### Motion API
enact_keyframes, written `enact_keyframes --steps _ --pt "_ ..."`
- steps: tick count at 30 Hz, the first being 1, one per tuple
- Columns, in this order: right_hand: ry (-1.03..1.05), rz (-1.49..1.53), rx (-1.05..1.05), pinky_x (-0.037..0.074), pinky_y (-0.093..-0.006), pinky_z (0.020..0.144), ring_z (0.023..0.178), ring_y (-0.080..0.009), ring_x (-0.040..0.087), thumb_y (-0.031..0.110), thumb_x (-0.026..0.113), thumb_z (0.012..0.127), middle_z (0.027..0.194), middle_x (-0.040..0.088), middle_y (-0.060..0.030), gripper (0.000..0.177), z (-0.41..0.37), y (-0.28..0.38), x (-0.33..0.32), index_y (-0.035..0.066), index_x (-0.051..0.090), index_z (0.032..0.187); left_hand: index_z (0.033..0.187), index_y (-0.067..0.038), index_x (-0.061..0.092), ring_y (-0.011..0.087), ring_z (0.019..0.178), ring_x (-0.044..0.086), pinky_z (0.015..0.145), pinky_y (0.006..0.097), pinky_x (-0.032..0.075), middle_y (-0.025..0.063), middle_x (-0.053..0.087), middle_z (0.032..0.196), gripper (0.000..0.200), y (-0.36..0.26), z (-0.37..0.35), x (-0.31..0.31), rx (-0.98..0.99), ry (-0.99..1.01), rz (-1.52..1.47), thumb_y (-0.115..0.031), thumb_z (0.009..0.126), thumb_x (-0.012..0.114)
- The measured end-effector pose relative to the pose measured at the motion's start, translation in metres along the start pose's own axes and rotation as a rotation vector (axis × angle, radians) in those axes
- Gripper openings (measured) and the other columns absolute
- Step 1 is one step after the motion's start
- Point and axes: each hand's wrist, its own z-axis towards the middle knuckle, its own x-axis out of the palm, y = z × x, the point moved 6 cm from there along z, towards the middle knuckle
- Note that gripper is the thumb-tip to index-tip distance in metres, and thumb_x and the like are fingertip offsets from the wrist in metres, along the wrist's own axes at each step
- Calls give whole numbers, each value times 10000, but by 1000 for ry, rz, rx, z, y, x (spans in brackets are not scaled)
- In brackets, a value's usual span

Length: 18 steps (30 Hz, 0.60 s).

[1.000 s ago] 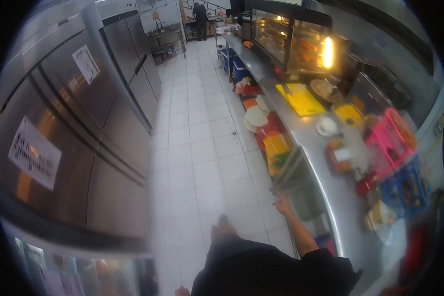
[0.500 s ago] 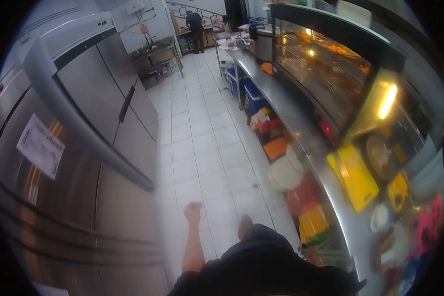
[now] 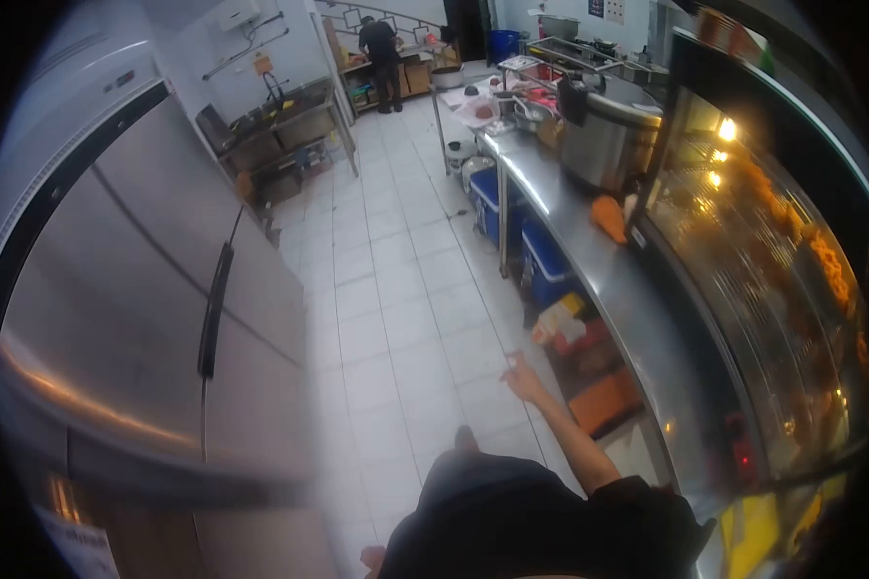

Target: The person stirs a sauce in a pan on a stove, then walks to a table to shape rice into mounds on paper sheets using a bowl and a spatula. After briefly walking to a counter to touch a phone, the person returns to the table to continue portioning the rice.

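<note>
My right hand [image 3: 523, 378] swings out in front of me over the white tiled floor [image 3: 396, 289], fingers loosely apart and holding nothing. It hangs beside the lower shelf of the long steel counter [image 3: 589, 265], near an orange tub [image 3: 603, 400]. Only a sliver of my left hand [image 3: 371, 557] shows at the bottom edge, by my dark clothing; its fingers are hidden.
Tall steel refrigerator doors [image 3: 135, 318] with a black handle [image 3: 214, 309] line the left. On the right stand a lit heated display case [image 3: 772, 270], a large steel cooker [image 3: 603, 135] and blue coolers [image 3: 548, 261] under the counter. Another person [image 3: 381, 48] stands at the far end.
The view has moved forward along the aisle; the yellow cutting board slid to the bottom right. My right arm swung forward and my left arm dropped back out of sight.
</note>
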Motion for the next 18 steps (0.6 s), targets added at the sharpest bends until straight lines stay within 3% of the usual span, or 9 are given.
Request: enact_keyframes --steps 1,2,4,5,8,10,14,15,18 --pt "7 -2 1 501 -389 652 692 -278 650 94 509 867 826 684 -142 449 30 -4 1 99 300 1265 982 -163 693 247 972 596 783 423 448 82 649 1030 475 -30 45 -44 37 43 -48 -576 822 519" --pt "21 -3 16 499 -383 640 663 -276 641 94 510 867 830 687 -140 451 44 -16 7 97 299 1265 987 -160 688 250 980 594 765 422 459 79 644 1045 520 -61 84 -106 50 -234 -100 -620 795 537" --pt "104 71 113 502 -353 635 668 -252 650 83 498 875 824 691 -140 440 65 -21 -5 87 294 1265 1019 -140 666 271 895 615 744 423 478 86 651 990 435 -125 152 -243 186 -324 -351 -504 796 580" --pt "62 154 160 504 -336 628 681 -238 655 79 490 881 818 691 -138 415 77 -32 -13 80 306 1252 986 -52 677 339 913 635 835 418 498 167 669 970 521 -160 191 -314 237 -429 -762 -334 561 779" --pt "-42 122 224 512 -287 609 728 -190 665 72 479 896 818 691 -135 298 129 -61 -54 52 380 1176 1092 -72 647 237 737 673 712 363 524 103 692 711 399 -286 281 -510 709 -917 -824 -138 700 682" --pt "-159 185 215 512 -278 606 726 -179 664 76 484 901 830 690 -137 254 185 -75 -85 47 407 1142 1049 -75 663 235 670 663 635 355 521 106 692 712 374 -355 286 -635 614 -625 -1005 -160 691 731" --pt "-336 472 356 514 -258 613 758 -152 660 76 485 922 862 686 -136 163 337 -43 -158 34 466 1079 901 -84 668 243 628 641 602 353 515 89 679 713 383 -447 357 -700 691 -756 -909 -223 588 838" --pt "-392 407 234 516 -262 633 776 -152 656 72 476 929 869 687 -131 159 393 -23 -180 40 475 1086 855 -87 661 250 628 637 607 357 513 84 673 715 404 -464 367 -699 713 -837 -781 -238 543 869" --pt "-524 341 47 514 -272 713 818 -155 649 63 464 941 881 689 -121 171 541 24 -236 46 493 1109 794 -76 684 277 850 610 749 427 472 106 652 870 426 -462 389 -663 475 -452 -690 -431 585 791"
